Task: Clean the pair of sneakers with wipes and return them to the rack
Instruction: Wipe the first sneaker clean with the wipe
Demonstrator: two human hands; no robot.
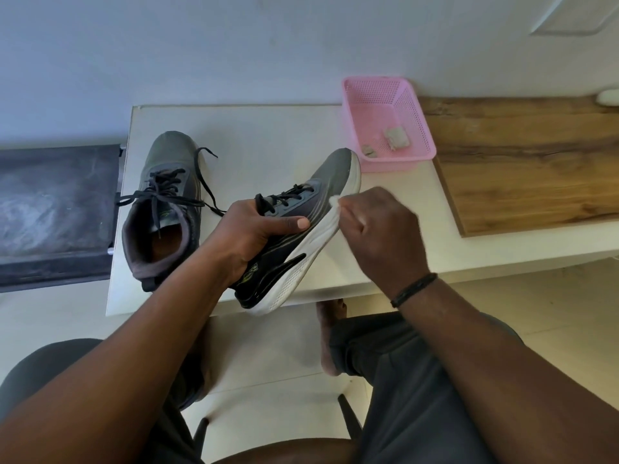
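Observation:
My left hand point(254, 229) grips a grey and black sneaker point(321, 182) by its collar and holds it tilted above the white table's front edge, white sole turned to the right. My right hand point(382, 229) is closed on a white wipe point(334, 200), which is pressed against the sole's side near the forefoot. The second grey sneaker point(165, 195) rests upright on the table to the left, toe pointing away, its black laces loose.
A pink mesh basket point(418, 128) with used wipes point(397, 137) stands at the back of the white table point(268, 139). A wooden board point(522, 162) lies to the right. A dark shelf point(57, 209) adjoins the table's left side. My legs and a chair are below.

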